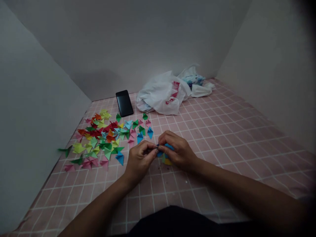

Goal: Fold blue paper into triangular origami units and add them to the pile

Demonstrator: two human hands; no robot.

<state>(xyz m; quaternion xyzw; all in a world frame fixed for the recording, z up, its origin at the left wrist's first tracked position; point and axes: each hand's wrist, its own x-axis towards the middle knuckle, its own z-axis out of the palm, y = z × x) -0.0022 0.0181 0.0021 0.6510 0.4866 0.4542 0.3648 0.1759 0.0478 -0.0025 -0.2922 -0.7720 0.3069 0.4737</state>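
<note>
My left hand [141, 159] and my right hand [179, 151] meet at the middle, fingertips pinched together on a small blue folded paper [160, 153]. The right fingers cover much of it. Just beneath the right hand, yellow and green paper pieces [167, 160] show in part on the cloth. To the left spreads a loose pile of folded paper cranes [106, 144] in red, orange, pink, yellow, green and blue. Nearest to my left hand lies a blue crane [119, 158], with two more blue ones beyond the fingers.
A pink cloth with white grid lines [222, 131] covers the surface, with walls on three sides. At the back lie a black phone [124, 103], a white plastic bag with red print [164, 93] and a crumpled white-and-blue packet [194, 80]. A dark green crane [65, 150] sits at the left edge.
</note>
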